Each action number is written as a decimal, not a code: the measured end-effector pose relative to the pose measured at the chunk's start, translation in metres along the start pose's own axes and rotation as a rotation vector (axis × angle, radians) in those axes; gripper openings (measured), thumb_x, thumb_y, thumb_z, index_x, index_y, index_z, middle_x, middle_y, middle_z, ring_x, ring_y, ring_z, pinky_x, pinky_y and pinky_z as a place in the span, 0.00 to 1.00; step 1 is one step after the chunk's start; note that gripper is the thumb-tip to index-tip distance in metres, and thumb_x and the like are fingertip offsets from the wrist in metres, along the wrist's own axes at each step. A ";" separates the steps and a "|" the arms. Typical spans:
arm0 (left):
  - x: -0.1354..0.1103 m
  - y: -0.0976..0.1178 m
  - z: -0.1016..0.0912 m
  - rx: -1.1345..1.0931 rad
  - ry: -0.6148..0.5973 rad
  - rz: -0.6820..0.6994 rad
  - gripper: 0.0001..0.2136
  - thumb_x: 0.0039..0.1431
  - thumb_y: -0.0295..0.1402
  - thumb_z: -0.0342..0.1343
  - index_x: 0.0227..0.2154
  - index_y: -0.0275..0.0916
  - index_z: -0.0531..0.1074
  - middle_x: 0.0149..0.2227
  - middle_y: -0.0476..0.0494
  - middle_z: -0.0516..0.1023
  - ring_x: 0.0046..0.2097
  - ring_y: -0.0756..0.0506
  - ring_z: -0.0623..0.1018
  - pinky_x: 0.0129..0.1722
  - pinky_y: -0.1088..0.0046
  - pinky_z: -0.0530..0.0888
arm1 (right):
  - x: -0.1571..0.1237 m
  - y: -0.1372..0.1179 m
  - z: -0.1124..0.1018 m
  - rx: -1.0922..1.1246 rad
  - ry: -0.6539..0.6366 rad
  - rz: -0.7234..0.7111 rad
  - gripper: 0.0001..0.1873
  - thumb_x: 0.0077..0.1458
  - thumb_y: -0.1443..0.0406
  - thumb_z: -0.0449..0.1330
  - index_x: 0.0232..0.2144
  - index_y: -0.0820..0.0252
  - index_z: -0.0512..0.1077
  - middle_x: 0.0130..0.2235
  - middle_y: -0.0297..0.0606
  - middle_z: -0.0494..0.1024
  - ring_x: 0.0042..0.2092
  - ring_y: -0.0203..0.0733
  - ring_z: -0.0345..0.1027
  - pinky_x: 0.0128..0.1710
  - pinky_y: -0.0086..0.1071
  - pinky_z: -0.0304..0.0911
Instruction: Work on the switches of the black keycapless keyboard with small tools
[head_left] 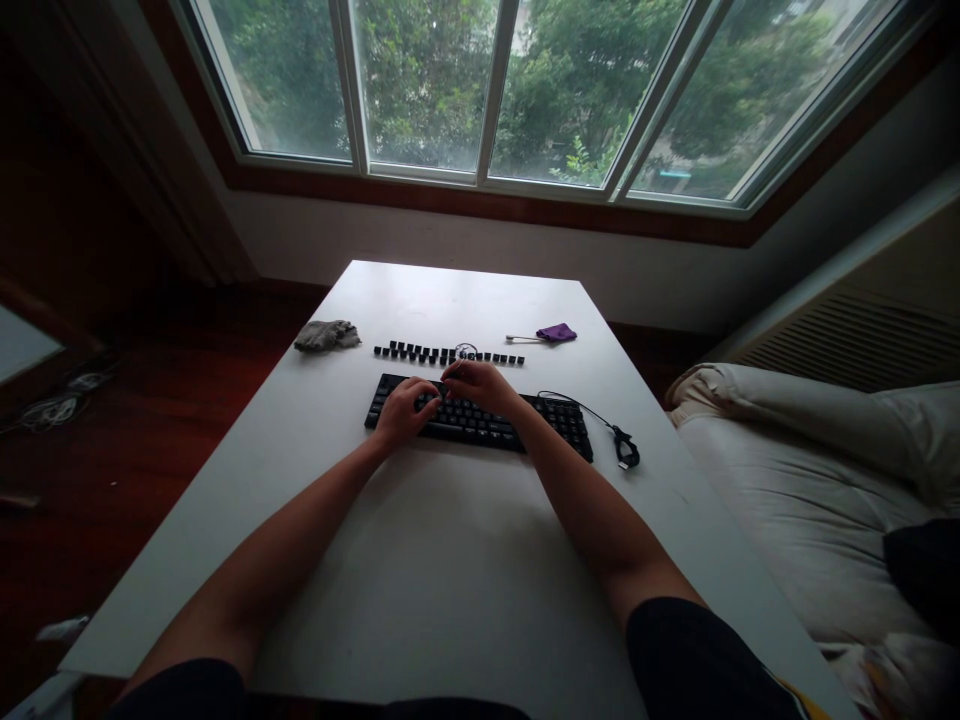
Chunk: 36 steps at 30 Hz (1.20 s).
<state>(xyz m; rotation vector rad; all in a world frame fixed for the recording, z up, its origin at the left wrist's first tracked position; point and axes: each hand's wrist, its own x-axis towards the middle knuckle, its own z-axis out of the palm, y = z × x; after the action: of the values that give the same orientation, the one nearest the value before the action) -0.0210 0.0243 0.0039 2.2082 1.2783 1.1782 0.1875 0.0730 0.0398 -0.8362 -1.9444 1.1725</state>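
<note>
A black keyboard (480, 425) lies on the white table in front of me, its coiled USB cable (626, 447) at the right. My left hand (409, 408) rests over its left part, fingers curled and thumb close to the index finger. Just beside it my right hand (478, 382) is over the upper keys, thumb and fingers pinched together. Whatever is between the fingers of either hand is too small to make out. Behind my right hand shows a thin wire loop (466, 350); whether I hold it I cannot tell. Loose black keycaps (420, 353) stand in rows beyond the keyboard.
A crumpled grey cloth (328, 336) lies at the table's left edge. Toward the back right are a purple cloth or pouch (556, 333) and a thin white-tipped stick (521, 339). A pale sofa (780, 480) stands right of the table (450, 580); windows are ahead.
</note>
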 end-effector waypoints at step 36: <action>-0.002 -0.005 0.006 -0.144 -0.058 -0.014 0.20 0.58 0.28 0.59 0.53 0.44 0.67 0.43 0.45 0.78 0.45 0.44 0.77 0.49 0.62 0.73 | 0.002 0.017 0.003 0.039 0.073 0.174 0.11 0.56 0.59 0.63 0.38 0.61 0.72 0.26 0.35 0.80 0.29 0.39 0.78 0.32 0.31 0.75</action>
<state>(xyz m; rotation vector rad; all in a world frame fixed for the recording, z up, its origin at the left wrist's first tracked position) -0.0200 0.0259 -0.0037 2.1108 1.1460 1.1546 0.1872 0.0795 0.0243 -1.0301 -1.8134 1.2585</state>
